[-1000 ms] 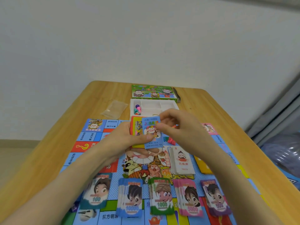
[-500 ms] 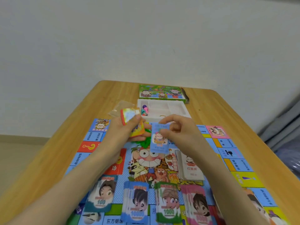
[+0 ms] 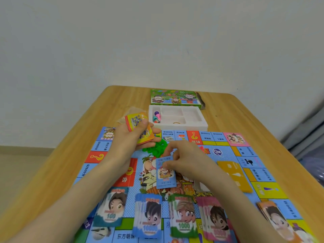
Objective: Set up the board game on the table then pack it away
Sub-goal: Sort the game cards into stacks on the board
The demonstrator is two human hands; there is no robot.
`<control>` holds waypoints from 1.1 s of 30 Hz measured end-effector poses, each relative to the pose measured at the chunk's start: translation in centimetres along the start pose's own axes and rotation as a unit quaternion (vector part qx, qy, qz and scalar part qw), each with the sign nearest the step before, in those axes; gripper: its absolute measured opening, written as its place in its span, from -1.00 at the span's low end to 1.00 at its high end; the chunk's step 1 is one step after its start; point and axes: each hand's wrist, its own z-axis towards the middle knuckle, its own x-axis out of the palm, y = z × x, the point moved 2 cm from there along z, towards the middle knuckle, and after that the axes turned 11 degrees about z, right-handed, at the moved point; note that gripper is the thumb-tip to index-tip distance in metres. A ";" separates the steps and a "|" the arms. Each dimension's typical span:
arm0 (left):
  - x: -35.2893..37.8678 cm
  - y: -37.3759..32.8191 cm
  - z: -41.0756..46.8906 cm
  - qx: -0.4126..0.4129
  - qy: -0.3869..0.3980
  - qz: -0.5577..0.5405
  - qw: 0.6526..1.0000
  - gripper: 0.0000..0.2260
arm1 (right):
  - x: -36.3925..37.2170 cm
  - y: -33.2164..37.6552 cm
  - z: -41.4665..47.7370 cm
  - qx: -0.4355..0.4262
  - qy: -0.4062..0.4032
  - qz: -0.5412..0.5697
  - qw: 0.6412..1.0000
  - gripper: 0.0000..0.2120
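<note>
1. The game board [image 3: 249, 151] lies open and flat on the wooden table [image 3: 236, 116]. Its border is made of blue, yellow and red squares, and cartoon animals are printed in the middle.
2. The left hand [image 3: 129, 137] is curled round a yellow and orange deck of cards [image 3: 138, 123], held above the board's far left corner.
3. The right hand [image 3: 185, 158] pinches a single blue card [image 3: 166, 178] by its upper part, over the board's centre. The card face shows a cartoon figure.
4. A heap of green plastic pieces [image 3: 156, 146] lies on the board between the two hands.
5. Stacks of paper money stand in a row along the near edge: one marked 100 [image 3: 112, 207], one marked 10000 [image 3: 149, 216], one marked 1000 [image 3: 182, 216] and a pink stack [image 3: 213, 220].
6. An orange card [image 3: 235, 174] lies on the board's right side.
7. Just beyond the board sits a white tray [image 3: 192, 125] with coloured pawns [image 3: 157, 117] in its left compartment. The green box [image 3: 175, 97] is behind it.
</note>
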 end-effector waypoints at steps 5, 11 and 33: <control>0.1 0.0 -0.1 0.002 0.002 0.001 1.000 -0.82 | 0.3 0.0 0.1 0.021 -0.016 0.008 1.000 -0.79; 0.2 -0.1 -0.2 0.001 0.007 0.003 1.000 -0.83 | 0.6 0.4 -0.1 0.015 -0.032 -0.011 0.999 -0.78; 1.6 -0.7 -1.4 -0.060 0.125 0.016 0.990 -0.73 | -1.5 1.2 -0.3 -0.070 -0.224 0.227 0.945 -0.89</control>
